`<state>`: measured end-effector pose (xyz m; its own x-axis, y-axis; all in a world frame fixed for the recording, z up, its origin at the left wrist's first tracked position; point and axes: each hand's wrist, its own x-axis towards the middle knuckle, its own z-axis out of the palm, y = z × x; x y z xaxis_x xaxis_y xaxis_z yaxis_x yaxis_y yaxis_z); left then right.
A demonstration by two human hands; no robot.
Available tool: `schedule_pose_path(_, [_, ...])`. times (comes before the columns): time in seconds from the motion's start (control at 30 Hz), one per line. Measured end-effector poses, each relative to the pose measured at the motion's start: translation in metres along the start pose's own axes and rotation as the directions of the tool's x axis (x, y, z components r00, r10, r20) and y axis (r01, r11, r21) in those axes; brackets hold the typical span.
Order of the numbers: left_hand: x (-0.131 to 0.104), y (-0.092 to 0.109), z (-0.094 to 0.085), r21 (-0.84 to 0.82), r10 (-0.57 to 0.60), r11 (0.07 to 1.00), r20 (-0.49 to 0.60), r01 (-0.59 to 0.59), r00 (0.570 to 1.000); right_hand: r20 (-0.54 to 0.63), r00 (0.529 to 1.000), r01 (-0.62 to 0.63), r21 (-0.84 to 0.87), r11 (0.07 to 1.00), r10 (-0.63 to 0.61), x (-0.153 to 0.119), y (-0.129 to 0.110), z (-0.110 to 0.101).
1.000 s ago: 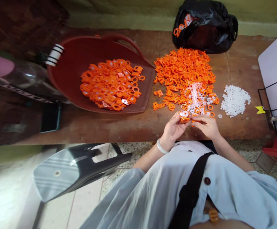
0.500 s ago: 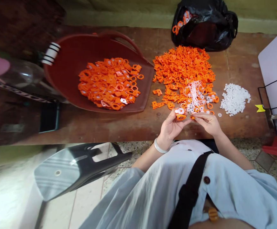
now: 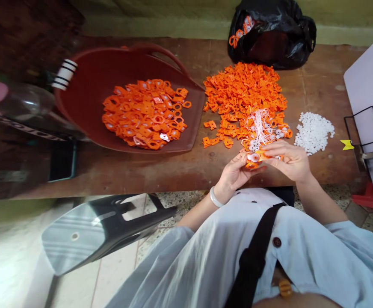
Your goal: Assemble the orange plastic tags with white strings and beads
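Observation:
My left hand (image 3: 234,173) pinches an orange plastic piece with a white ring-shaped part (image 3: 253,158) on it, just over the table's front edge. Beside it, my right hand (image 3: 289,158) has its thumb and fingers closed on another orange piece (image 3: 261,155), which meets the first one. The fingers partly cover both pieces. Just beyond my hands lies a bundle of white string (image 3: 259,124) with small white rings at its near end. Behind that spreads a heap of orange plastic pieces (image 3: 244,87). To the right is a pile of small white parts (image 3: 314,132).
On the left a brown-red scoop-shaped basket (image 3: 87,68) holds many orange pieces. A black plastic bag (image 3: 279,38) stands at the back. A phone (image 3: 63,160) and a clear bottle (image 3: 29,100) lie at far left; a grey stool (image 3: 77,235) is below. A white board (image 3: 372,85) is at right.
My right hand has moved up and over toward the left hand's piece, bringing its orange piece against it. My left hand has shifted slightly right and down.

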<state>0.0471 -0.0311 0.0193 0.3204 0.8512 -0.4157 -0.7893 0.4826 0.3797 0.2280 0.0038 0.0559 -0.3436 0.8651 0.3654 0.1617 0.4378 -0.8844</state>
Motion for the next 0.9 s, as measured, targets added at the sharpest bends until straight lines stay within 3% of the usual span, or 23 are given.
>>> schedule_pose_path(0.1, [0.0, -0.003, 0.001, -0.001, -0.019, 1.0, 0.01, 0.019, 1.0, 0.039, 0.997, 0.065, -0.037, 0.997, -0.064, 0.002, -0.005, 0.008])
schedule_pose_path(0.53, [0.003, -0.003, 0.004, -0.011, -0.018, 1.0, 0.041, 0.018, 0.999, -0.014, 0.998, 0.06, -0.022, 0.998, -0.06, -0.003, 0.005, 0.017])
schedule_pose_path(0.9, [0.0, -0.002, 0.006, 0.109, 0.113, 0.988, -0.001, -0.112, 0.994, 0.019, 0.995, 0.098, -0.106, 0.99, -0.096, -0.004, 0.011, 0.015])
